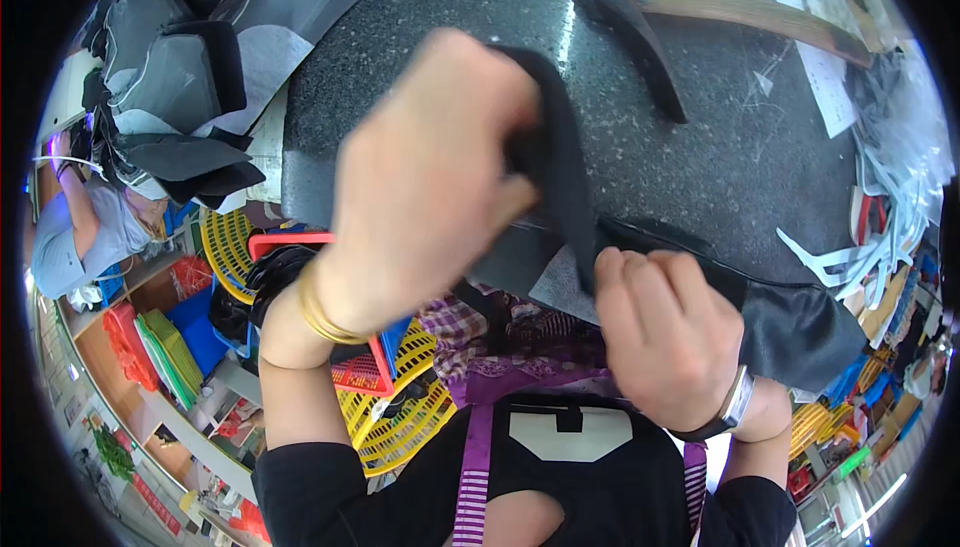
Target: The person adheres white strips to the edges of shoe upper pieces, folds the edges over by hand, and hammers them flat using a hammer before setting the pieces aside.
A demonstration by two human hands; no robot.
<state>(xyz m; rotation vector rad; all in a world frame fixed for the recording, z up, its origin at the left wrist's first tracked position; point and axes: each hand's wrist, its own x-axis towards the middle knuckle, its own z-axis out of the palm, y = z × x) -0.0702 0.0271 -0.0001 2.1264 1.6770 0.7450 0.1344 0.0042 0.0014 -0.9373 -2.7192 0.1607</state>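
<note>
A black leather-like piece (568, 162) is stretched between my two hands at the near edge of the dark worktable (730, 177). My left hand (430, 167), blurred by motion and wearing gold bracelets, is raised with its fingers closed on a folded, upward-curving part of the piece. Lower and to the right, my right hand (665, 332), with a watch at the wrist, has its fingers closed on the same material. A grey underside shows between the hands. Past my right hand, a glossy black end (800, 332) hangs over the table edge. The fingertips are partly hidden by the material.
A hammer (740, 9) with a wooden handle and long dark head lies at the far side. Grey and black cut pieces (170, 77) are piled at left. Pale strips (880, 237) and clear plastic (900, 107) lie at right. Yellow baskets (400, 427) stand below; a person (85, 237) is at far left.
</note>
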